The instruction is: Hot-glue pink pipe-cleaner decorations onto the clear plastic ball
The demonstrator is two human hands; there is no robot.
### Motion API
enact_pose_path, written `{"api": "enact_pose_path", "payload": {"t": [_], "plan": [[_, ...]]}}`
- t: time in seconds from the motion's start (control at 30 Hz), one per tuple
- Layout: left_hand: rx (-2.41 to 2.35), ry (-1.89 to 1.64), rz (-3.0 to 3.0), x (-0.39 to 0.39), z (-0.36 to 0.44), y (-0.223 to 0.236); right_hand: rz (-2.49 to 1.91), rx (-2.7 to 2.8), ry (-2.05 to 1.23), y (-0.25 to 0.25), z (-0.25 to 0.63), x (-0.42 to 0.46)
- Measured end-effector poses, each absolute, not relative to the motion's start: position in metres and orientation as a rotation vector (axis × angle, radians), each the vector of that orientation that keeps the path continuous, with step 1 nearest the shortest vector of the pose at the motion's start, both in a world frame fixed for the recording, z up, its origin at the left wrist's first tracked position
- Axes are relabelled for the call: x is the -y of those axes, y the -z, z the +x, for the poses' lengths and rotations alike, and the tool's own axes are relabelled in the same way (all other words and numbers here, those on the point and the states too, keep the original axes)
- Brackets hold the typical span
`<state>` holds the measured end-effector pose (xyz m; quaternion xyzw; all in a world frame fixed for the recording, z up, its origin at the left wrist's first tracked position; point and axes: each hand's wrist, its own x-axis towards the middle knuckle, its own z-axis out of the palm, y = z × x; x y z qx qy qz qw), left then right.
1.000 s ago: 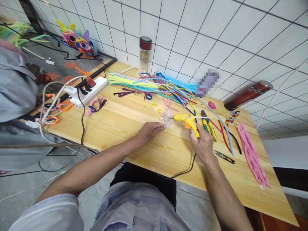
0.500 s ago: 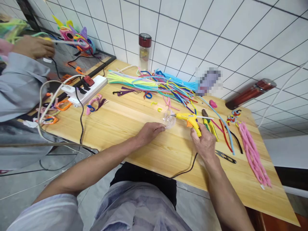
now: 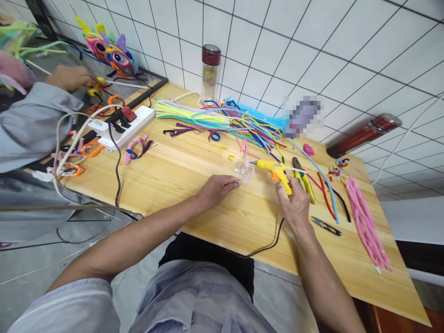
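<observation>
The left hand (image 3: 218,190) pinches the near-left edge of a clear plastic piece (image 3: 245,173) between thumb and fingers, holding it over the middle of the wooden table (image 3: 166,189). Just to its right, the right hand (image 3: 294,201) grips the handle of a yellow glue gun (image 3: 268,166), its nozzle pointing left at the clear piece's far-right rim; whether they touch I cannot tell. Right of the gun lie pliers (image 3: 309,189), nearer are small snips (image 3: 321,223), and farther right is a pink bundle (image 3: 366,222). Colourful fuzzy stems (image 3: 194,115) lie at the far side. At far left is a co-worker's hand (image 3: 71,77).
</observation>
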<state>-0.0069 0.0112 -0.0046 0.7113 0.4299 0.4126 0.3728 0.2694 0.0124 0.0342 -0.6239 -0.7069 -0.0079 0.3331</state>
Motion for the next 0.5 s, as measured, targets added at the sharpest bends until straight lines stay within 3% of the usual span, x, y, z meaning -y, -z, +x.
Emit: {"api": "enact_pose_path", "payload": {"t": [0.5], "plan": [[-1.12,-1.036,1.872,-0.0108,-0.0061,0.0045,-1.601,1.833,0.062,-0.0383,0.2695,-0.011]]}}
